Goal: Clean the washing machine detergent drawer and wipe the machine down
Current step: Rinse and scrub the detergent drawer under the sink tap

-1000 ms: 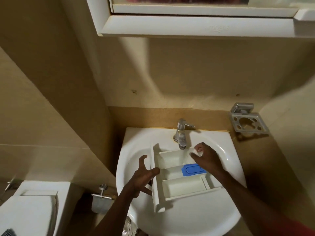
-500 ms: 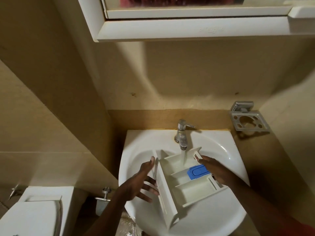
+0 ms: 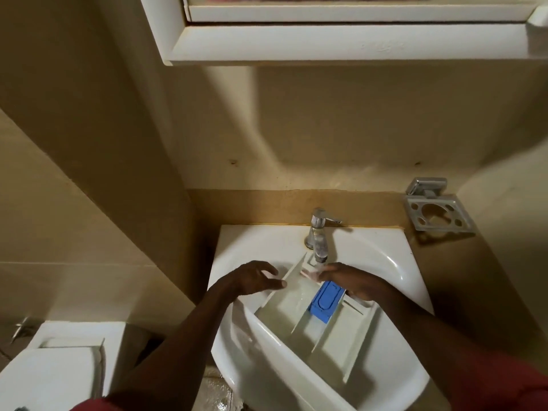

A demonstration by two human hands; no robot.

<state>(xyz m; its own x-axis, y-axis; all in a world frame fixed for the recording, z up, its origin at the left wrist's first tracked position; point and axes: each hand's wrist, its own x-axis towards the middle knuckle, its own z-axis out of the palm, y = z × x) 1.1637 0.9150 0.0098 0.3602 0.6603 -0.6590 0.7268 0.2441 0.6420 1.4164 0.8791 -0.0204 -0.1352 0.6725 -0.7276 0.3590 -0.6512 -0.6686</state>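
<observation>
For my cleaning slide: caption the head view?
Both hands, left hand and right hand, rinse a detergent drawer under the tap over the sink.

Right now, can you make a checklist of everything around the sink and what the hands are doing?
Surface: white sink, wet inside.
Job's things: detergent drawer tilted in the basin under the tap; blue insert in place.
Clutter: nothing seen.
Hands: left hand at the drawer's left edge, fingers spread; right hand on its far end by the spout.
Cables: nothing seen.
Surroundings: empty metal holder on the wall, cabinet above, toilet on the left.
</observation>
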